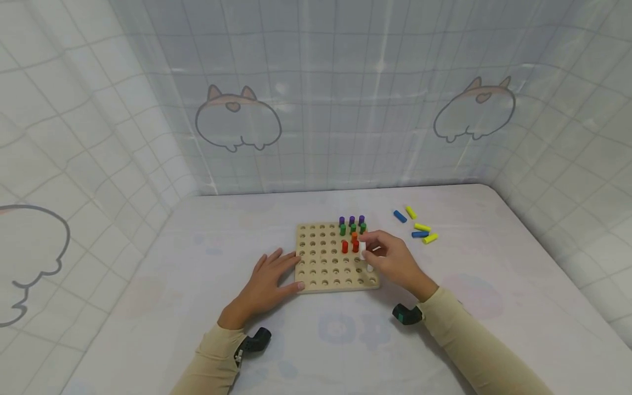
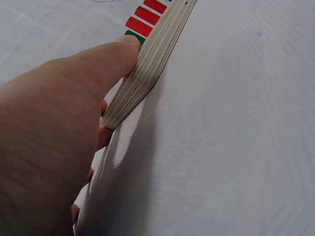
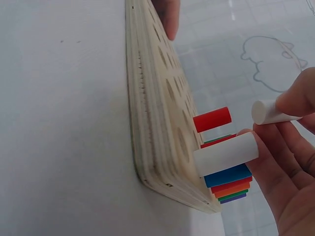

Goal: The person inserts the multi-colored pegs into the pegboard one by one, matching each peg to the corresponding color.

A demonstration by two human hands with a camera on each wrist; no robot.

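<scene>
Right hand (image 1: 395,262) curled, pinching a white peg (image 1: 362,250) at the fingertips (image 3: 295,98); second white peg (image 3: 225,154) lying across the lower fingers, end against the board (image 1: 321,258). In the right wrist view that second peg stands out from the board face like the seated ones; seated in a hole or just butted against it, cannot tell. Pinched peg clear of the board, just off its surface.

Left hand (image 1: 269,282) flat, fingers straight and spread, tips on the board's near-left edge. Left wrist view: thumb (image 2: 106,56) pressed on the top face at the edge, other fingers mostly under or behind the board, hard to make out.

Just beyond the right fingertips: red pegs (image 1: 349,246) and an orange peg (image 1: 354,236) upright in holes; further out, green pegs (image 1: 353,227), then purple pegs (image 1: 351,220) along the far edge. Well past the right hand on the table (image 1: 197,263): loose yellow pegs (image 1: 422,227) and blue pegs (image 1: 400,216), lying flat.

Right hand covers the board's near-right holes in the head view. Wrist views cut off most of the board. Blue peg (image 3: 227,176) seen below the white one in the right wrist view, not seen from the head.
</scene>
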